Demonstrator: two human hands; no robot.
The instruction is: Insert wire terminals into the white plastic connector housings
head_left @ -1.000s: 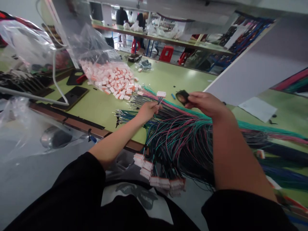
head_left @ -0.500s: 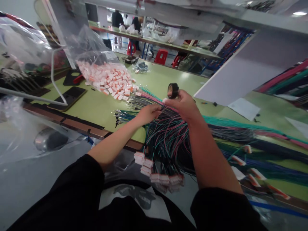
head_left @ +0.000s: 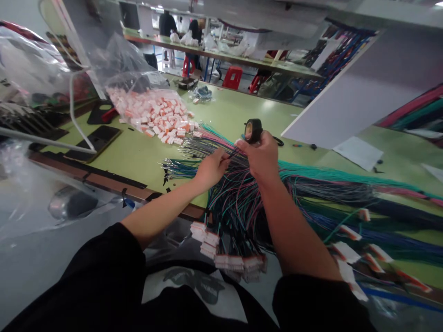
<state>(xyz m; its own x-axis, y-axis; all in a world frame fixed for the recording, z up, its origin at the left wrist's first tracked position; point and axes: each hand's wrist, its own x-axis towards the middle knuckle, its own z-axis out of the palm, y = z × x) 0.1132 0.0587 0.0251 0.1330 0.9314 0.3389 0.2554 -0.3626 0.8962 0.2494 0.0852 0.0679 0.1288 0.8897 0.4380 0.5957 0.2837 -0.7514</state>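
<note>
My right hand (head_left: 262, 154) is closed around a roll of black tape (head_left: 255, 131), which stands upright above the thumb and fingers. My left hand (head_left: 212, 169) pinches dark wires (head_left: 234, 152) that run between the two hands; whether a strip of tape lies on them is too small to tell. Below both hands spreads a heap of green, pink and grey wires (head_left: 238, 193). Their white-and-orange connectors (head_left: 230, 263) hang over the table's front edge. Bare wire ends (head_left: 169, 165) point to the left, beside my left hand.
A plastic bag of loose white-and-orange connectors (head_left: 162, 113) lies at the back left, with a phone (head_left: 93, 144) nearer the edge. A white panel (head_left: 332, 97) stands at the right. Long wire bundles (head_left: 346, 186) stretch right. People (head_left: 168, 24) are in the background.
The tape roll has turned and moved slightly right with my right hand. My left hand stays almost in place, still pinching the wires. The view has shifted a little.
</note>
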